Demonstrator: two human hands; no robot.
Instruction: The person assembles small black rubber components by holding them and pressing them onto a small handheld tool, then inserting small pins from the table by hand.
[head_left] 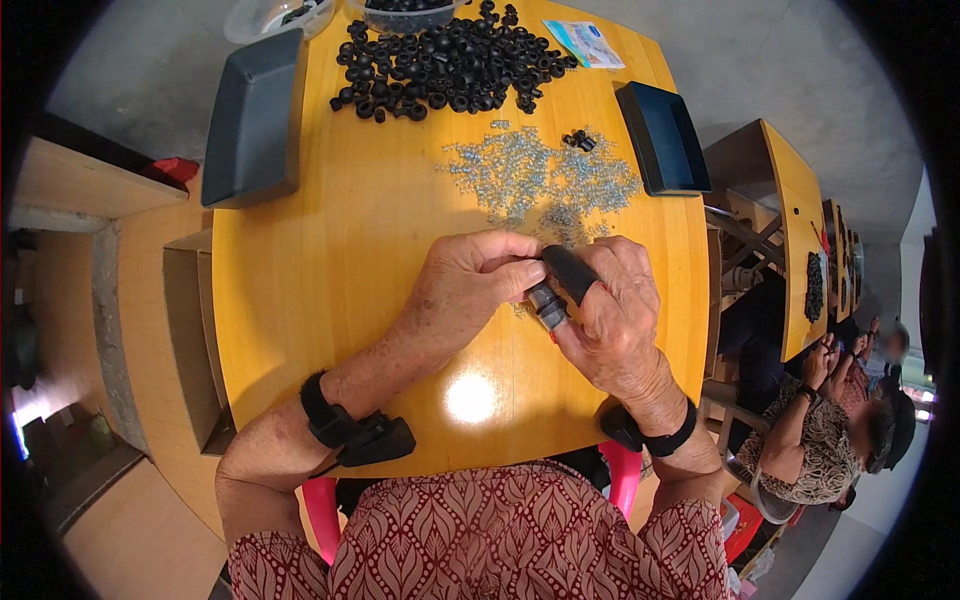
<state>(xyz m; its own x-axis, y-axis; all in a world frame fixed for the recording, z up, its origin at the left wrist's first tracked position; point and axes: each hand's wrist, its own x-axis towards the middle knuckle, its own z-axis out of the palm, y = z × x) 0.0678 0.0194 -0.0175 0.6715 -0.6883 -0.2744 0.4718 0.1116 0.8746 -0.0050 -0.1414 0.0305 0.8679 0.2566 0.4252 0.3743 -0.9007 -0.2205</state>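
Observation:
My left hand (465, 280) and my right hand (622, 325) meet over the near half of the yellow table (330, 270). Both are closed, thumb and fingers pinched together at one spot. Whatever sits between the fingertips is small and mostly hidden. A black finger cover (568, 274) sheathes my right index finger, and a dark wrap (547, 306) goes round the right thumb. Just beyond the hands lies a spread of small, clear, silvery pieces (510, 172), with a few black bits (579, 140) among them. Farther back is a heap of round black rubber-like parts (450, 62).
A grey tray (252, 125) stands at the table's left edge, a dark blue tray (664, 140) at its right. Clear plastic tubs (275, 18) and a flat packet (584, 44) lie at the far side. Other people sit at tables (795, 240) on the right.

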